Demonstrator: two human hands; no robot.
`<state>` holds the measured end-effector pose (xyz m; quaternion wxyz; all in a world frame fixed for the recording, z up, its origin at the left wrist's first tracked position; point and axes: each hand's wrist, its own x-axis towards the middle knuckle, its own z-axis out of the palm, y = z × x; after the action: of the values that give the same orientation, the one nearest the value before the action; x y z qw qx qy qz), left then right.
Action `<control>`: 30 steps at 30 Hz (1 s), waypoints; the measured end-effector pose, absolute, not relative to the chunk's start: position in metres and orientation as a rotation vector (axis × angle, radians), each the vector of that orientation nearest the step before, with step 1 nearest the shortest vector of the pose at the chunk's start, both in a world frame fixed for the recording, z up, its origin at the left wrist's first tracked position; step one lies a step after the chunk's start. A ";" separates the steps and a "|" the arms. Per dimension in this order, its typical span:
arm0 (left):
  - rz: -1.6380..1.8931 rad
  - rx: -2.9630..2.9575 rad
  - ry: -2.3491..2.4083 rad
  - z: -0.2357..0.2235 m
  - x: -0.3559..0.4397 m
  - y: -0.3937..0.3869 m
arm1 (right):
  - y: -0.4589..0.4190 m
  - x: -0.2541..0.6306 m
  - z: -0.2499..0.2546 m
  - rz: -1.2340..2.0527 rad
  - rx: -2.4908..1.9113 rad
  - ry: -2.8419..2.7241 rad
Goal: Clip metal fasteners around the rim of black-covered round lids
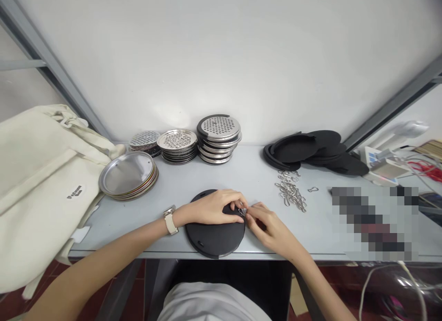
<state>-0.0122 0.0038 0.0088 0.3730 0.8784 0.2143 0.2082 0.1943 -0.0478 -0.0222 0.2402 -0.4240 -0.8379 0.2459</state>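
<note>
Now hands [241, 215] pinch small metal clip [242, 212] — matte black disc [214, 236] edge.

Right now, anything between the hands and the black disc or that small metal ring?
Nothing visible. The left hand rests on the black disc, and the right hand meets it at the disc's right edge, pinching a small metal ring. The loose rings lie apart.

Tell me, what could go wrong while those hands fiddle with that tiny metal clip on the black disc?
The metal clip is tiny and pinched only between fingertips of the left hand and right hand, so it might slip away. The black disc overhangs the table edge and could tip off. A stray elbow might scatter the loose clips.
</note>
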 end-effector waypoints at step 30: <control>0.534 2.305 0.666 0.006 -0.013 0.004 | -0.047 0.193 -0.023 0.660 -1.173 -2.323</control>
<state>-0.0132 0.0041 0.0064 0.3352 0.8835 0.2552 0.2048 0.1933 -0.0474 -0.0229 0.2264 -0.4255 -0.8428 0.2395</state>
